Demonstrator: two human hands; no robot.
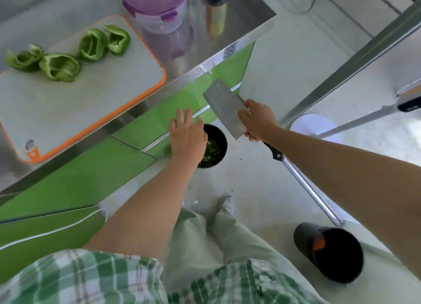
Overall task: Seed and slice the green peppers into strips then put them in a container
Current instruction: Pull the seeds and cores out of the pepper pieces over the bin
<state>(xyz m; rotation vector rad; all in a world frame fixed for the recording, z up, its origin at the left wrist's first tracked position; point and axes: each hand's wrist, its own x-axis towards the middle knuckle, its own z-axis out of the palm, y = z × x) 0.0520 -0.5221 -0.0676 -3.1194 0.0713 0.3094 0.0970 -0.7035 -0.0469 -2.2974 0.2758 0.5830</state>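
We see a shiny brushed-steel countertop (246,14), a matt grey orange-rimmed plastic cutting board (68,103), and a dull grey metal cleaver (224,107).

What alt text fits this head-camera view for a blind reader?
A person's right hand holds a cleaver by a black bin of green scraps, the open left hand over it. Four pepper pieces lie on the cutting board.

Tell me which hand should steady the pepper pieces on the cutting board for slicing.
Left. The left hand is open, holds nothing and is on the side toward the cutting board, where the pepper pieces lie. The right hand grips the cleaver, so it would likely do the cutting.
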